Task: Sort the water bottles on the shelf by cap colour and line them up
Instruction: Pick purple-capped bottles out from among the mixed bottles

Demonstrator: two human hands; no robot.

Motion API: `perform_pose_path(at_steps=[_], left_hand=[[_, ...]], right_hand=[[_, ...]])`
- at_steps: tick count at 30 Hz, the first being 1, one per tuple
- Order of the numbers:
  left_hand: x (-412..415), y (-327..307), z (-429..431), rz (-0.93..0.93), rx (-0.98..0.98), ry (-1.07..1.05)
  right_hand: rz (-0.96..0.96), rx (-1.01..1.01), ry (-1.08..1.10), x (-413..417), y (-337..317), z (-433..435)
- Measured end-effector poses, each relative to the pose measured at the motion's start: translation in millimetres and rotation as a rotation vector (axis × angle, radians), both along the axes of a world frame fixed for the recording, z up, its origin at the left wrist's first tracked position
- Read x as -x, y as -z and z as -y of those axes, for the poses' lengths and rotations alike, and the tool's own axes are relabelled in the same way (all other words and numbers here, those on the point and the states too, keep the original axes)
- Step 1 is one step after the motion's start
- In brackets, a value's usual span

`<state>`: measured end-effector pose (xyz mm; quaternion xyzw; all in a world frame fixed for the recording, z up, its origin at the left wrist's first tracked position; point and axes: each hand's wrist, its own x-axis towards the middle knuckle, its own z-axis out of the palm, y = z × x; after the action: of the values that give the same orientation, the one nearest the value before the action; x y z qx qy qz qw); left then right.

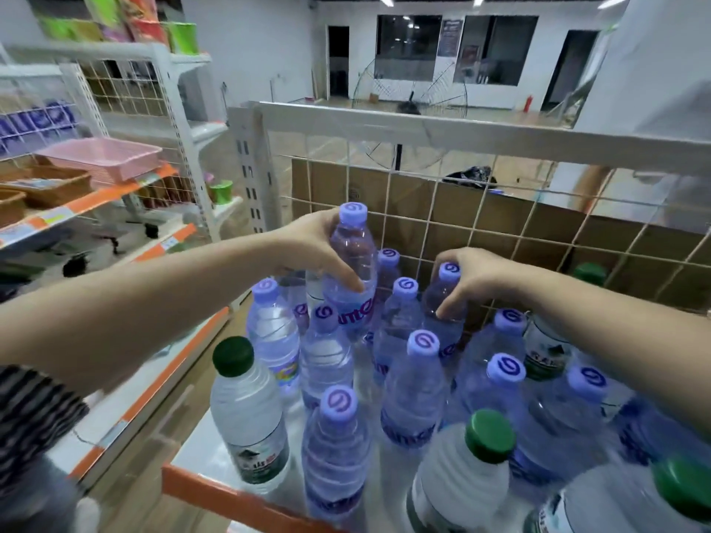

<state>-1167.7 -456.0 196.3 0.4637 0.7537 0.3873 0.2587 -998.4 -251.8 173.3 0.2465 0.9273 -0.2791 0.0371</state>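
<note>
The left hand [311,248] is clamped on a purple-capped water bottle [352,275], thumb on the near side of its shoulder and the other fingers wrapped behind the neck. This bottle is raised above the others, long axis close to upright with the cap leaning slightly away toward the wire grid back panel [500,225]; I cannot tell whether its base touches anything. The left forearm comes in from the lower left, nearly level, wrist straight.

The right hand [481,278] grips a second purple-capped bottle [446,298] that stands upright just in front of the grid panel, cap pointing up. Fingers curl over its shoulder from the right, thumb pressed on the near face below the cap. The right forearm reaches in from the right edge, sloping slightly down to the wrist.

Nearer than the grid panel, many more purple-capped bottles stand upright, packed close on the shelf [215,452]. A green-capped bottle [246,413] stands at the shelf's near left corner by the orange front edge [231,498], another green-capped bottle [465,478] near the front centre. Both are upright.
</note>
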Motion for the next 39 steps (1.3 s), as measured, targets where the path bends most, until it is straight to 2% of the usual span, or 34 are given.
perform_pose_path(at_steps=[3,8,13,17,19,22,27,29,39], left_hand=[[-1.1,7.0,-4.0,-0.033,0.063,0.020],[-7.9,11.0,-11.8,-0.237,0.150,0.050],[-4.8,15.6,-16.1,-0.321,0.242,0.088],[-5.0,27.1,-20.7,-0.561,0.357,0.132],[-2.7,33.1,-21.3,-0.625,0.401,0.129],[3.0,33.1,-18.8,-0.585,0.412,0.106],[0.4,15.2,-8.9,-0.262,0.295,0.081],[-7.4,4.7,-0.8,-0.232,0.238,0.052],[-49.3,-19.0,52.0,-0.467,0.069,0.022]], right_hand=[[0.002,-0.016,0.017,-3.5,3.9,-4.6],[-0.013,0.024,0.036,-8.0,2.8,-7.9],[-0.018,-0.018,0.063,-13.3,-0.8,-2.8],[-0.046,0.002,0.111,-19.7,0.1,0.9],[-0.059,-0.029,0.123,-22.5,-2.9,4.5],[-0.115,-0.154,0.130,-27.8,-10.8,11.2],[-0.262,-0.181,0.134,-39.8,-25.2,28.3],[-0.293,-0.185,0.109,-44.4,-28.3,36.2],[-0.275,-0.195,-0.029,-77.7,-69.8,86.2]])
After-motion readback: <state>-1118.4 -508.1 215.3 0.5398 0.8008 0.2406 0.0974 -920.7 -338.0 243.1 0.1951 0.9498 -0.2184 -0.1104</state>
